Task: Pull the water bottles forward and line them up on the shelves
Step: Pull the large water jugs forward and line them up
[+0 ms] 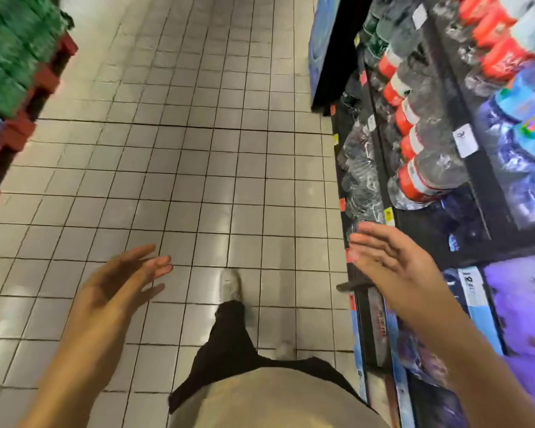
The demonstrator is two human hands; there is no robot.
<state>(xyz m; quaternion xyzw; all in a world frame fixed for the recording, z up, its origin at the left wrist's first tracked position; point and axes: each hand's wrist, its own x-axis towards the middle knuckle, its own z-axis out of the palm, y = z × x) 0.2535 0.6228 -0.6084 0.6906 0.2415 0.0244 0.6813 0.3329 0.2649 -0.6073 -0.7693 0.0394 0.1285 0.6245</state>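
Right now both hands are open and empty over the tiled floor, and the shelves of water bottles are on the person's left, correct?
Not quite. The head view shows the shelves of water bottles on the person's right, not the left. The rest holds: the left hand and right hand are open and empty over the tiled floor.

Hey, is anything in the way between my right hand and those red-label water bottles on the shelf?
Nothing visible. Your right hand is open and empty in the aisle beside the shelf edge, and the red-label water bottles stand just beyond it with open air between.
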